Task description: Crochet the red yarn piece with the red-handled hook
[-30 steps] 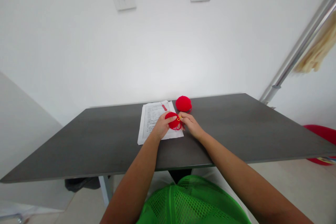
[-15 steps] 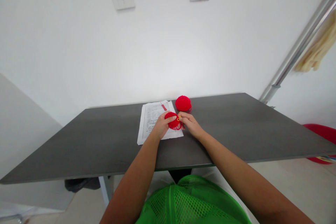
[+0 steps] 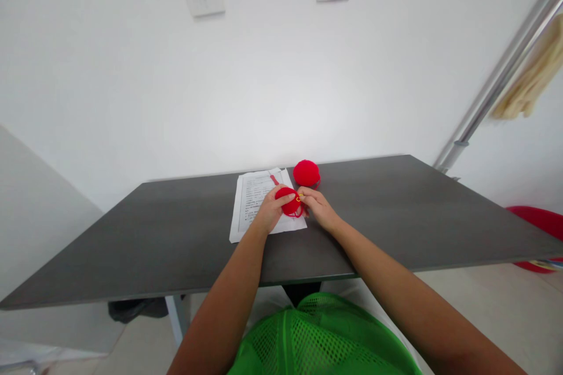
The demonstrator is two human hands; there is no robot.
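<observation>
My left hand (image 3: 271, 209) is closed on a round red crocheted piece (image 3: 288, 202), its thumb lying across the front. At the right edge of that piece, my right hand (image 3: 318, 206) pinches a small yellow looped piece (image 3: 299, 198) that looks like a stitch marker. A strand of red yarn (image 3: 298, 215) curves below between the two hands. Just behind them rests a ball of red yarn (image 3: 307, 173). On the printed paper (image 3: 240, 220) under my hands lies a thin tool with a red handle (image 3: 274, 180), partly hidden by my left hand.
The dark grey table (image 3: 176, 234) stands against a white wall. To the right, a metal pole (image 3: 492, 91) slants beside a hanging cream cloth-like item (image 3: 525, 88). A red rounded object (image 3: 536, 220) is beyond the table's right end.
Both hands keep their hold on the red piece and the yellow loop with hardly any movement. The view has shifted very slightly.
</observation>
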